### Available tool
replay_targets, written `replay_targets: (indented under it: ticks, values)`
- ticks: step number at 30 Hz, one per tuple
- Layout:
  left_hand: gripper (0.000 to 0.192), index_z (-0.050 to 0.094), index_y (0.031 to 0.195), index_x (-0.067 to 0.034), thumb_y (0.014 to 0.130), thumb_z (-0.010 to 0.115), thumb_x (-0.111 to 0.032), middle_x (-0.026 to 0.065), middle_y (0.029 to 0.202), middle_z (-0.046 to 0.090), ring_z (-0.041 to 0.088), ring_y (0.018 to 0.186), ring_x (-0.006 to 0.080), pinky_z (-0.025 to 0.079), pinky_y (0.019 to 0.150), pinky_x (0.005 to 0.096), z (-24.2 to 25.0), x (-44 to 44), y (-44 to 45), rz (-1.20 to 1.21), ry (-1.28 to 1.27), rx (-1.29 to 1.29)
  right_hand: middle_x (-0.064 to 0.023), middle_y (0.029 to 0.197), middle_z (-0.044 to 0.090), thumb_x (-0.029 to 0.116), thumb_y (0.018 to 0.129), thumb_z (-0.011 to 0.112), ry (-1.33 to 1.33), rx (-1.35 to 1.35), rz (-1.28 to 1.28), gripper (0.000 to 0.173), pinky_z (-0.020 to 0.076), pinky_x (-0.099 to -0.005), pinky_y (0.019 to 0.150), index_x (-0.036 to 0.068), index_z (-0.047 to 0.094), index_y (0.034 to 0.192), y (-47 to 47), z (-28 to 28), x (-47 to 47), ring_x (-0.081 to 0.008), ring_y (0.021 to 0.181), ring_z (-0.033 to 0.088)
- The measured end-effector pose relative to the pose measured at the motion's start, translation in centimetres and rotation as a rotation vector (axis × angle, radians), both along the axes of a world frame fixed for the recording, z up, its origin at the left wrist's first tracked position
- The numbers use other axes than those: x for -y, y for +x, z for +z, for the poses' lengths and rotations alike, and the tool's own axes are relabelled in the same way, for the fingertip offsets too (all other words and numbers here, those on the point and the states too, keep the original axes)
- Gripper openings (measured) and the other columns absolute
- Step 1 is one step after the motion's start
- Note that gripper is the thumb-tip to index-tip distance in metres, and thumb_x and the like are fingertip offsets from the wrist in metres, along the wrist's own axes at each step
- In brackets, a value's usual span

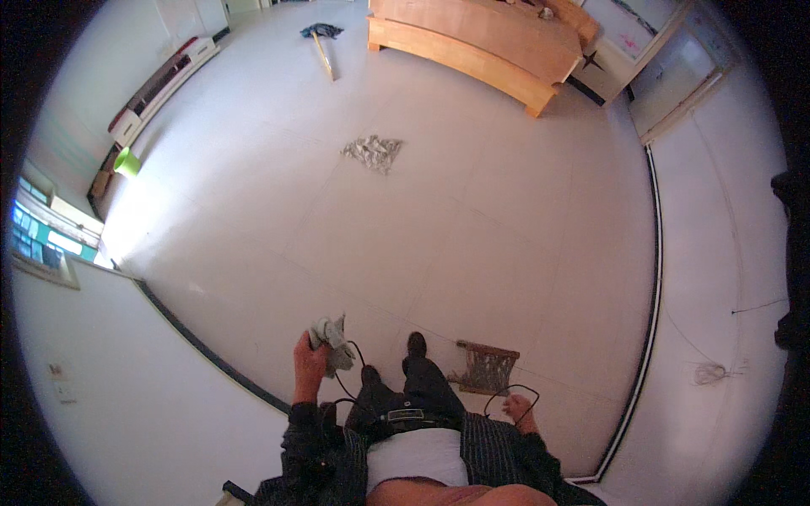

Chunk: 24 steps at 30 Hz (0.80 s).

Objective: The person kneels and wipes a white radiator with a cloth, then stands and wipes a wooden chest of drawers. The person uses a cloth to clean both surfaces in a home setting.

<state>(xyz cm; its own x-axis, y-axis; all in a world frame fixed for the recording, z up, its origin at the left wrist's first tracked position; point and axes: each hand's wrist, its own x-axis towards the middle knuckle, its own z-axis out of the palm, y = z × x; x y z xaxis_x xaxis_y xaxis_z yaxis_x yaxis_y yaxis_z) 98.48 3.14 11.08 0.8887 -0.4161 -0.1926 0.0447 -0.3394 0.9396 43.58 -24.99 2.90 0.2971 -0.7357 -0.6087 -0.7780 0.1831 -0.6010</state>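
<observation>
My left hand, at the lower left of the head view, is closed around a pale object wrapped in or held with a grey cloth; its exact kind cannot be told. A black cord hangs from it towards my waist. On the lower right, my right hand grips a loop of black cord. Just beyond that hand a small folding stool with a wooden frame and a woven seat rests on the floor, to the right of my shoes.
A crumpled grey cloth lies on the tiled floor ahead. Farther off are a mop, a wooden bed or bench and a long low cabinet. A green bin stands at the left. Walls run along both sides.
</observation>
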Motion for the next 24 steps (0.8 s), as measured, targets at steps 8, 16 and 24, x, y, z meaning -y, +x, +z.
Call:
replay_targets:
  ticks: [8, 16, 24]
  values:
    - [0.023, 0.062, 0.100, 0.001, 0.081, 0.066, -0.012, 0.0157, 0.089, 0.068, 0.066, 0.082, 0.0254, 0.052, 0.074, 0.0391, 0.5, -2.0, 0.8, -0.060, 0.016, -0.123, -0.0108, 0.095, 0.071, 0.034, 0.092, 0.060, 0.102, -0.137, 0.060, 0.025, 0.0545, -0.0440, 0.074, 0.011, 0.070, 0.097, -9.1, -5.8, -15.4, -0.0324, 0.085, 0.069]
    - [0.027, 0.063, 0.107, 0.001, 0.083, 0.064, -0.012, 0.0146, 0.092, 0.069, 0.065, 0.086, 0.0234, 0.052, 0.078, 0.0386, 3.0, -0.2, -0.7, -0.091, 0.051, -0.078, -0.0110, 0.097, 0.071, 0.032, 0.092, 0.060, 0.050, -0.135, 0.055, 0.025, 0.0546, -0.0426, 0.072, 0.010, 0.070, 0.099, -8.2, -3.5, -16.2, -0.0309, 0.086, 0.069]
    - [0.026, 0.064, 0.106, 0.000, 0.082, 0.066, -0.011, 0.0121, 0.093, 0.070, 0.065, 0.087, 0.0201, 0.052, 0.079, 0.0369, 3.9, 3.0, -7.0, -0.087, -0.032, -0.065, -0.0112, 0.098, 0.070, 0.031, 0.092, 0.060, 0.047, -0.088, 0.030, 0.025, 0.0547, -0.0413, 0.071, 0.009, 0.069, 0.101, -14.2, -4.0, -15.2, -0.0294, 0.087, 0.068]
